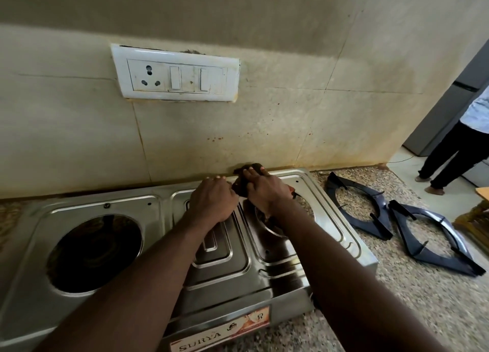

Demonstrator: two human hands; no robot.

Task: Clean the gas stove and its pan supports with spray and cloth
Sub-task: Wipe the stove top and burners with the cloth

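A two-burner stainless steel gas stove (127,209) sits on a speckled counter against the tiled wall. A dark brown cloth (242,186) lies bunched at the stove's back edge, above the right burner opening. My right hand (264,190) lies over the cloth with fingers stretched toward the wall, pressing it down. My left hand (211,202) rests on the stove's middle panel beside the cloth, fingertips at the back rim. Two dark blue pan supports (357,203) (434,243) lie on the counter to the right of the stove. No spray bottle is in view.
A white switch and socket plate (176,74) is on the stained wall above the stove. The counter's right edge drops to the floor, where a person (460,142) stands by a grey refrigerator (444,108). A woven brown object (476,219) sits at the far right.
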